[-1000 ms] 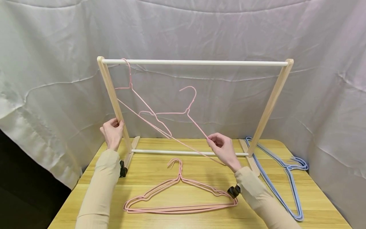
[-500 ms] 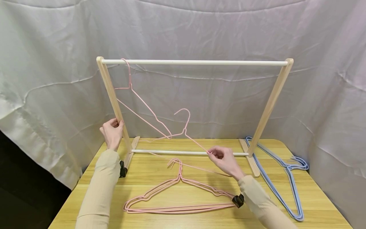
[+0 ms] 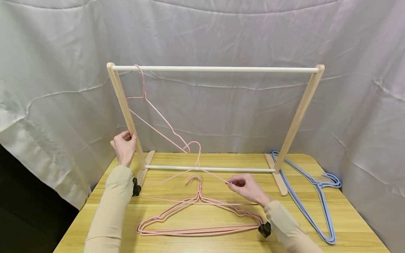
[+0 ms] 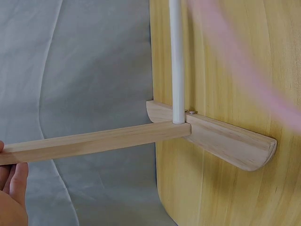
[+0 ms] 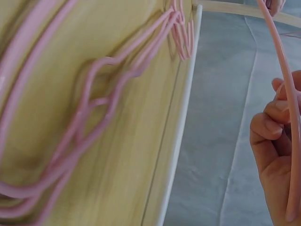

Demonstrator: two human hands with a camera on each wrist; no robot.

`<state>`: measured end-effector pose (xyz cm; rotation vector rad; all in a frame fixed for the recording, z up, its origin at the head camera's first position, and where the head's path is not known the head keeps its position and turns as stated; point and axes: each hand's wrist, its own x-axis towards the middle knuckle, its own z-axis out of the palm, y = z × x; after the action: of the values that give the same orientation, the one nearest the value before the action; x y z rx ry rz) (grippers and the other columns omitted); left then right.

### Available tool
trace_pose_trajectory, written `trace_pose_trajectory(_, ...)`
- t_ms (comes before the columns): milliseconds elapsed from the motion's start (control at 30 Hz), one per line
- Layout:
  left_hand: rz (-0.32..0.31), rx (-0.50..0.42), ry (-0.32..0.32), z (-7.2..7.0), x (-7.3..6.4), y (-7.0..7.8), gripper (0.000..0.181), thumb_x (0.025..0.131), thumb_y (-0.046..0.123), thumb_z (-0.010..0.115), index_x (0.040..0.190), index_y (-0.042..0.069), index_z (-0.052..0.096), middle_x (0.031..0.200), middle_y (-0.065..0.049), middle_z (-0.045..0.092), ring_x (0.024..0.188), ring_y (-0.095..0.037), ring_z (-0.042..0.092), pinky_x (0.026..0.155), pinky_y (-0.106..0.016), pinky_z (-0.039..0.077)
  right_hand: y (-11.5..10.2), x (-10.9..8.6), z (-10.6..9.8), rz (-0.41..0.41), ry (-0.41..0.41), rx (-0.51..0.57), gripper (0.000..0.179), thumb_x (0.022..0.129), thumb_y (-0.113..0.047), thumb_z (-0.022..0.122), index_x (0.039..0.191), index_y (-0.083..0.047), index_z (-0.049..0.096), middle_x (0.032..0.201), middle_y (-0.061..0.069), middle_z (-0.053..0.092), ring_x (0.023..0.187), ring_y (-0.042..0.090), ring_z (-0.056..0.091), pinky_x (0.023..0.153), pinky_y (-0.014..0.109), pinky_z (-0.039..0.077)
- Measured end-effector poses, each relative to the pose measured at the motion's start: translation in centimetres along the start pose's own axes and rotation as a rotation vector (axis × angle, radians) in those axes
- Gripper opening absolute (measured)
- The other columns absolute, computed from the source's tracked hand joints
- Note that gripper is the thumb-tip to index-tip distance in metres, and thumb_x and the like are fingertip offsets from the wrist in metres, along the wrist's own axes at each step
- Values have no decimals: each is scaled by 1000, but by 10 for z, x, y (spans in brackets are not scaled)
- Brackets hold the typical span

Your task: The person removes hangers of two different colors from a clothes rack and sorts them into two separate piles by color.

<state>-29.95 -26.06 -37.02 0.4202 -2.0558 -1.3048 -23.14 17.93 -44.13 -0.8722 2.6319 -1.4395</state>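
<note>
In the head view my left hand grips the left wooden post of a small clothes rack. My right hand pinches one shoulder of a pink wire hanger, whose hook points up and away from me. This hanger is low in front of the rack and overlaps a stack of pink hangers lying on the table. Its long bottom bar crosses close to the camera in the right wrist view, with the fingers behind it. Another pink hanger hangs from the rack's white top rail, near the left end.
Several blue hangers lie stacked on the wooden table at the right, partly behind the rack's right foot. A white lower rail joins the two feet. Grey curtain surrounds the table's back and sides.
My right hand has moved down with its pink hanger, from rack height to low over the pink stack. The hanging pink hanger and my left hand have stayed in place.
</note>
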Motion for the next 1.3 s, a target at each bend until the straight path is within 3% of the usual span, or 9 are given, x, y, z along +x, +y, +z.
trace_pose_trajectory(333,4,2,3,0,2,-1,29,94,18,65,112,-3,74,114,-27,73,122,-35,41,101,-47,27,13,-10,8,-68,-98,56,11,91,-5,69,94,1,78,74,26,70,56,-7,47,49,15,39)
trace_pose_trajectory(600,3,2,0,-1,2,-2,29,94,18,65,113,-3,74,114,-26,73,123,-35,41,104,-48,26,21,-19,16,-12,-177,70,16,91,-9,69,96,3,77,72,22,70,55,-6,46,49,15,38)
trace_pose_trajectory(900,6,11,-7,1,2,-3,32,95,21,65,115,-2,73,115,-25,73,123,-36,42,103,-48,26,31,-25,21,-44,-203,66,14,92,-9,69,95,1,78,72,20,71,55,-8,44,48,14,37)
trace_pose_trajectory(1300,-14,14,-9,1,1,-3,32,96,21,64,116,-1,73,117,-24,73,124,-35,41,104,-47,26,37,-29,24,34,-253,76,11,92,-11,70,89,-1,75,65,21,66,52,-5,48,48,17,43)
